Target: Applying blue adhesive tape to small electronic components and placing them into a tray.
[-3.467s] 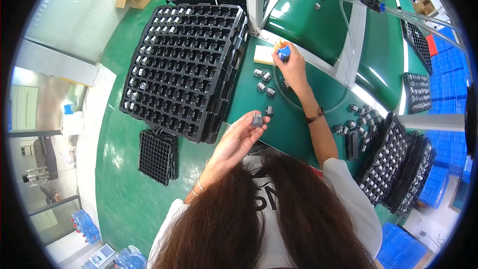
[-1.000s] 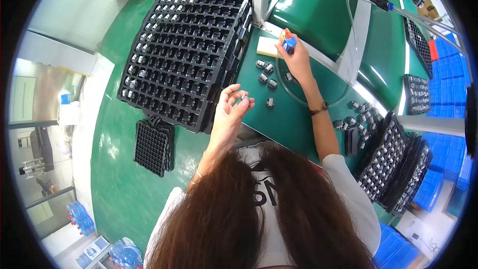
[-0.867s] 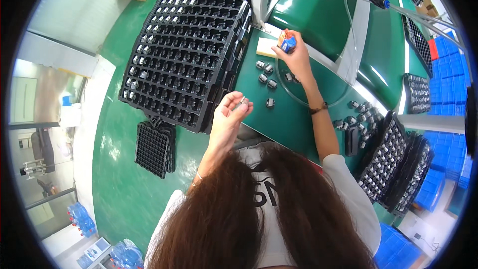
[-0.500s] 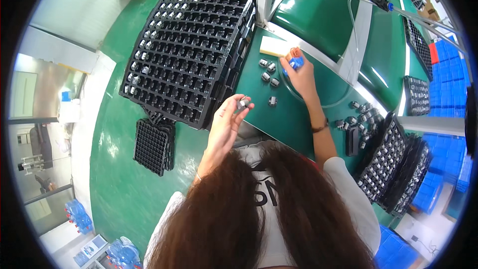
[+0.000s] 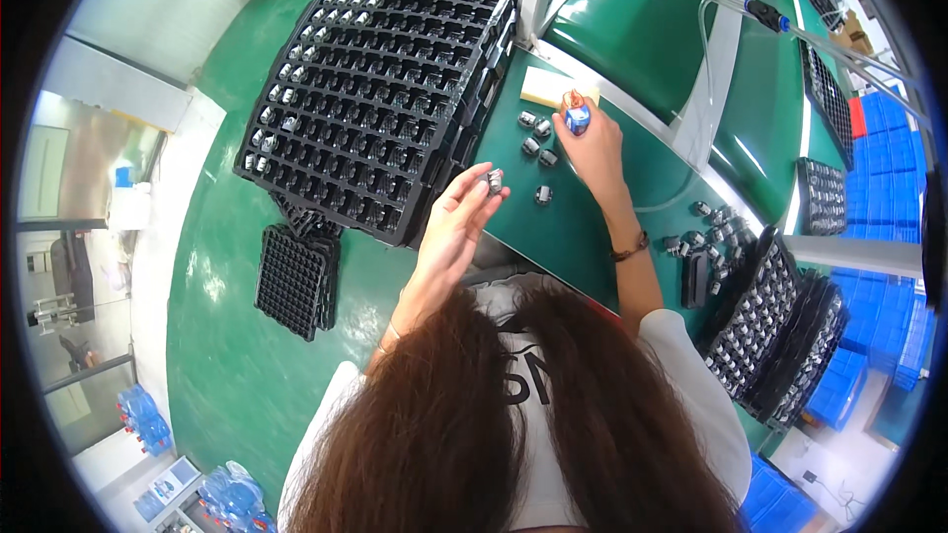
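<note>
- My left hand (image 5: 456, 222) pinches a small grey metal part (image 5: 493, 181) between thumb and fingertips, held above the green workbench (image 5: 583, 227) just beside the edge of the big black compartment tray (image 5: 380, 99).
- My right hand (image 5: 591, 143) is closed around a small blue-and-orange tool (image 5: 576, 116), its tip near the pale block (image 5: 555, 89).
- A few loose grey parts (image 5: 538, 138) lie on the bench between my hands.
- More black trays (image 5: 765, 321) stand stacked at my right; a smaller tray (image 5: 293, 279) lies on the floor at my left.
</note>
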A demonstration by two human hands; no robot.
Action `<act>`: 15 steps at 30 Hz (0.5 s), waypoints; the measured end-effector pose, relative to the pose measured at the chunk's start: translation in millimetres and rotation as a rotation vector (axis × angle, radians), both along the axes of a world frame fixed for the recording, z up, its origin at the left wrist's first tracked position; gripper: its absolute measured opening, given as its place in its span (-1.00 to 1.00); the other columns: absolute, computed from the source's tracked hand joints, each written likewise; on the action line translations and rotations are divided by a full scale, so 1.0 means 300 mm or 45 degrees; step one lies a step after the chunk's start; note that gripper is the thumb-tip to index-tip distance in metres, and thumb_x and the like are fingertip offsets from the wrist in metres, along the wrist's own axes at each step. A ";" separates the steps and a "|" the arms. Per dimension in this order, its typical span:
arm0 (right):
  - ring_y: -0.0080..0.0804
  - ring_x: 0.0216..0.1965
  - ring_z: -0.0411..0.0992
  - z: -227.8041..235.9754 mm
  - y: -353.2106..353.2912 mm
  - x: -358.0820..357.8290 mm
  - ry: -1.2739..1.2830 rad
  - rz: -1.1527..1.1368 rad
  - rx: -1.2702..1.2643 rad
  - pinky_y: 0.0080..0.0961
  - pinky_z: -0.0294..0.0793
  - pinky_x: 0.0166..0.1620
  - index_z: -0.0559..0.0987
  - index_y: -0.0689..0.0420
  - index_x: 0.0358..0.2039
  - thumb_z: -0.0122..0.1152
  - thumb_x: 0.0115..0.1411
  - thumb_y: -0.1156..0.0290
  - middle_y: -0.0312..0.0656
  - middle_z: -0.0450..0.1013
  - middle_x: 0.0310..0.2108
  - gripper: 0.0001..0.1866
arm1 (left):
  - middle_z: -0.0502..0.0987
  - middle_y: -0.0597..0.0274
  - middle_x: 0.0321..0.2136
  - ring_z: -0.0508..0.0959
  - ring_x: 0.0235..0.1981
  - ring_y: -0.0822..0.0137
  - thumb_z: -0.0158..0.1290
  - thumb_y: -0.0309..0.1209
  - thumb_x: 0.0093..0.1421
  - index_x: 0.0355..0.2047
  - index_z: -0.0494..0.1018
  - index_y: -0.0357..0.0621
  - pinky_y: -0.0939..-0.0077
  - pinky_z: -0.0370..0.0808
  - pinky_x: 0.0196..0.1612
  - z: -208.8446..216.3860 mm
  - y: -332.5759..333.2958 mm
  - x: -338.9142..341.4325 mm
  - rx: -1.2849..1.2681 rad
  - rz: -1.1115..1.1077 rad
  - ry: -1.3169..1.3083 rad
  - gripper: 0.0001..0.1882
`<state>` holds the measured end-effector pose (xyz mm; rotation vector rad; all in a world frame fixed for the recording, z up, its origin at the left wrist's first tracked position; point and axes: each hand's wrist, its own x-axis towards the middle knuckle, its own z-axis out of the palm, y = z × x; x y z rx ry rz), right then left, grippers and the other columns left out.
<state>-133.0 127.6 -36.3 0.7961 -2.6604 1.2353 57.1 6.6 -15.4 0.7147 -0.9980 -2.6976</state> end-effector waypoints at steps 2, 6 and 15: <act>-0.06 -0.48 0.45 -0.002 -0.001 -0.007 0.153 0.011 -0.076 -0.36 0.41 -0.38 0.47 0.23 -0.34 0.31 -0.06 0.29 0.01 0.46 -0.51 -0.66 | 0.41 0.12 -0.07 0.46 -0.09 0.28 -0.05 -0.46 0.22 0.02 0.27 -0.28 0.56 0.40 0.02 -0.005 -0.002 -0.001 0.004 -0.004 0.035 -0.65; -0.25 -0.45 0.47 0.034 0.015 -0.031 -0.102 0.083 -0.178 -0.43 0.41 -0.35 0.45 0.22 -0.33 0.37 -0.10 0.30 -0.05 0.47 -0.46 -0.62 | 0.41 0.11 -0.07 0.47 -0.09 0.28 -0.05 -0.47 0.22 0.02 0.28 -0.28 0.57 0.41 0.01 -0.011 -0.006 0.004 0.020 0.001 0.041 -0.64; -0.42 -0.37 0.47 -0.095 -0.027 -0.188 -0.018 0.071 -0.292 -0.54 0.43 -0.25 0.41 0.23 -0.19 0.46 -0.20 0.34 -0.13 0.48 -0.38 -0.44 | 0.45 0.15 -0.17 0.49 -0.12 0.27 -0.05 -0.51 0.21 -0.03 0.31 -0.32 0.57 0.43 -0.01 -0.021 0.005 0.012 0.099 0.029 0.005 -0.69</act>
